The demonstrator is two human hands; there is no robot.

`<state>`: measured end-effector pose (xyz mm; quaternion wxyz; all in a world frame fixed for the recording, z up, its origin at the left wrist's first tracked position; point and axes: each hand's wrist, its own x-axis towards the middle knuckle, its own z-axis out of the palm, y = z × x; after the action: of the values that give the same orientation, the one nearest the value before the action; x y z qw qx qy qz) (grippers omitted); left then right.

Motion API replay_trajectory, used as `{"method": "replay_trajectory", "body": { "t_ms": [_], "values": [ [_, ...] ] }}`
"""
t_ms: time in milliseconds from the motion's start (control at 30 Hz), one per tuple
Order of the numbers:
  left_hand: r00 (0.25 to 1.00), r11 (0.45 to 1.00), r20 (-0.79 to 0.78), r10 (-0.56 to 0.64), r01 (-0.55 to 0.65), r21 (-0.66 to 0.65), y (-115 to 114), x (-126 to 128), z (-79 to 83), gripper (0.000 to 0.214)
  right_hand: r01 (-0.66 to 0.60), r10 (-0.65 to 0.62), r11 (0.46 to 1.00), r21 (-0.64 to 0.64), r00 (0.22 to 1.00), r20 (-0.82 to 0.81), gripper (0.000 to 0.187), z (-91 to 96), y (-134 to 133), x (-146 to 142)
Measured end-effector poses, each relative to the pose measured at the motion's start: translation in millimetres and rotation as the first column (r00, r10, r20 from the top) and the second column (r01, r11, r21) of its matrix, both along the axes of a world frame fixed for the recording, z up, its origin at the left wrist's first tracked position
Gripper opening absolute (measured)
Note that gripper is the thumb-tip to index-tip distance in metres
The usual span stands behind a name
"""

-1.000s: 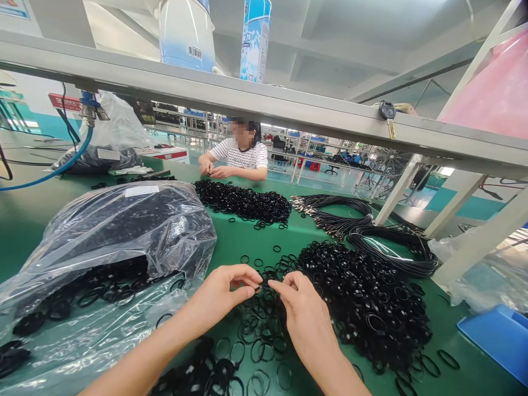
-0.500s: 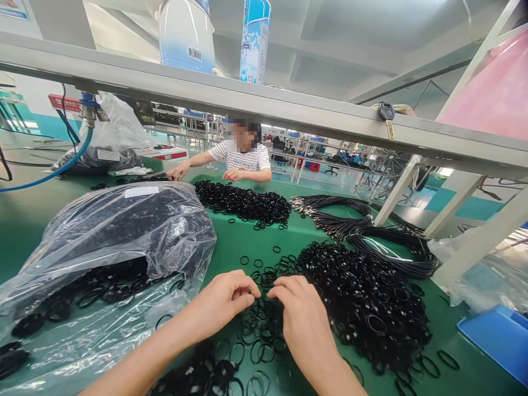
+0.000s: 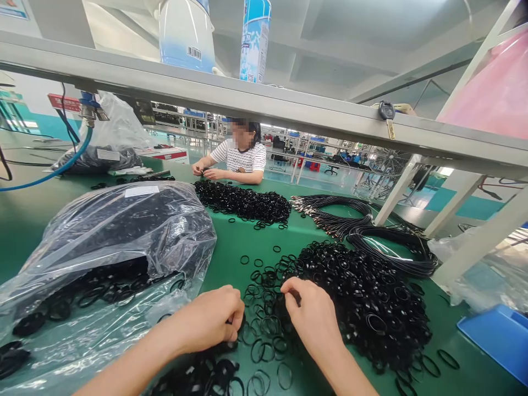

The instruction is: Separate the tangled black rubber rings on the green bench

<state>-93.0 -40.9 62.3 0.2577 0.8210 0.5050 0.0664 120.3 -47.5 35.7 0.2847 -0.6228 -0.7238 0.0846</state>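
Thin black rings (image 3: 267, 324) lie scattered on the green mat between my two hands. My left hand (image 3: 216, 316) is closed at the left side of these rings, above a small heap of black rings (image 3: 202, 377); whatever its fingers hold is hidden. At the left edge of the large heap of black rings (image 3: 363, 300), my right hand (image 3: 311, 308) has thumb and forefinger drawn together. Its fingertips are over dark rings, and I cannot make out what is pinched.
A clear plastic bag (image 3: 165, 220) with black rings lies at left. Coiled black cables (image 3: 391, 253) and a blue tray (image 3: 495, 341) are at right. Beyond another ring heap (image 3: 243, 202) a co-worker (image 3: 245, 157) handles something small. A metal shelf (image 3: 247, 94) crosses overhead.
My left hand has moved left and down, its fingers curling inward. My right hand has shifted slightly right, away from it. The co-worker's hands have come together.
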Motion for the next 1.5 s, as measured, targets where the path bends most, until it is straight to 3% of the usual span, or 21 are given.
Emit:
{"method": "replay_trajectory", "body": {
  "t_ms": [167, 233, 300, 400, 467, 500, 567, 633, 700, 767, 833, 933, 1000, 1067, 1200, 1400, 1500],
  "values": [
    [0.990, 0.994, 0.134, 0.036, -0.049, 0.096, 7, 9, -0.9, 0.024, 0.017, -0.025, 0.987, 0.160, 0.999, 0.046, 0.036, 8.0, 1, 10],
    [0.978, 0.992, 0.209, 0.018, -0.045, 0.122, 10, 8, -1.8, 0.030, -0.051, 0.043, 0.990, 0.133, 0.997, 0.060, 0.038, 17.8, -5, 10],
    [0.980, 0.992, 0.198, 0.010, -0.035, 0.125, 11, 3, -0.7, 0.028, -0.217, 0.216, 0.976, 0.006, 0.973, 0.084, 0.031, 27.9, -16, 5],
    [0.997, 0.997, 0.077, 0.011, -0.017, 0.071, 10, -6, 4.3, 0.012, -0.475, 0.536, 0.831, -0.288, 0.824, 0.187, 0.024, 33.2, -31, -8],
    [1.000, 1.000, 0.001, -0.022, 0.022, -0.010, 6, -9, 7.2, 0.011, -0.511, 0.639, 0.754, -0.413, 0.717, 0.279, 0.025, 28.3, -36, -18],
    [0.998, 0.997, -0.028, -0.060, 0.059, -0.053, 3, -10, 7.9, 0.020, -0.503, 0.651, 0.746, -0.436, 0.688, 0.321, 0.021, 24.3, -35, -21],
    [0.984, 0.980, -0.076, -0.159, 0.148, -0.132, -2, -7, 7.8, 0.028, -0.435, 0.585, 0.804, -0.404, 0.698, 0.412, 0.014, 16.9, -31, -24],
    [0.973, 0.969, -0.088, -0.214, 0.200, -0.142, -6, -3, 6.8, 0.020, -0.327, 0.456, 0.886, -0.328, 0.737, 0.498, 0.011, 13.5, -24, -20],
    [0.978, 0.974, -0.056, -0.201, 0.193, -0.119, -7, 0, 7.1, 0.012, -0.205, 0.294, 0.955, -0.215, 0.765, 0.574, 0.016, 15.2, -17, -13],
    [0.989, 0.983, 0.023, -0.149, 0.150, -0.110, -7, 2, 9.3, 0.008, -0.143, 0.171, 0.985, -0.094, 0.784, 0.597, 0.023, 20.1, -13, -7],
    [0.986, 0.986, 0.145, -0.088, 0.107, -0.129, -5, 4, 12.4, 0.004, -0.148, 0.123, 0.989, 0.008, 0.852, 0.508, 0.026, 25.0, -14, -4],
    [0.918, 0.972, 0.395, 0.039, 0.057, -0.228, -3, 7, 14.9, 0.009, -0.266, 0.267, 0.963, -0.037, 0.963, 0.035, 0.023, 27.5, -20, -9],
    [0.841, 0.947, 0.528, 0.114, 0.068, -0.313, -1, 9, 14.5, 0.010, -0.354, 0.300, 0.928, -0.115, 0.894, -0.333, 0.021, 25.8, -23, -16],
    [0.780, 0.925, 0.609, 0.144, 0.111, -0.362, 0, 11, 13.5, 0.009, -0.371, 0.241, 0.915, -0.157, 0.816, -0.525, 0.017, 22.7, -22, -20],
    [0.719, 0.924, 0.676, 0.160, 0.131, -0.358, 3, 10, 13.3, 0.018, -0.300, 0.154, 0.940, -0.163, 0.799, -0.582, 0.018, 15.9, -14, -16],
    [0.804, 0.961, 0.564, 0.187, -0.029, -0.276, 6, 9, 12.8, 0.017, -0.256, 0.229, 0.967, -0.007, 0.876, -0.425, 0.034, 13.4, -10, -7],
    [0.783, 0.962, 0.584, 0.217, -0.069, -0.265, 4, 13, 10.6, 0.019, -0.284, 0.213, 0.957, -0.060, 0.828, -0.519, 0.023, 15.7, -13, -12]
  ]
}}
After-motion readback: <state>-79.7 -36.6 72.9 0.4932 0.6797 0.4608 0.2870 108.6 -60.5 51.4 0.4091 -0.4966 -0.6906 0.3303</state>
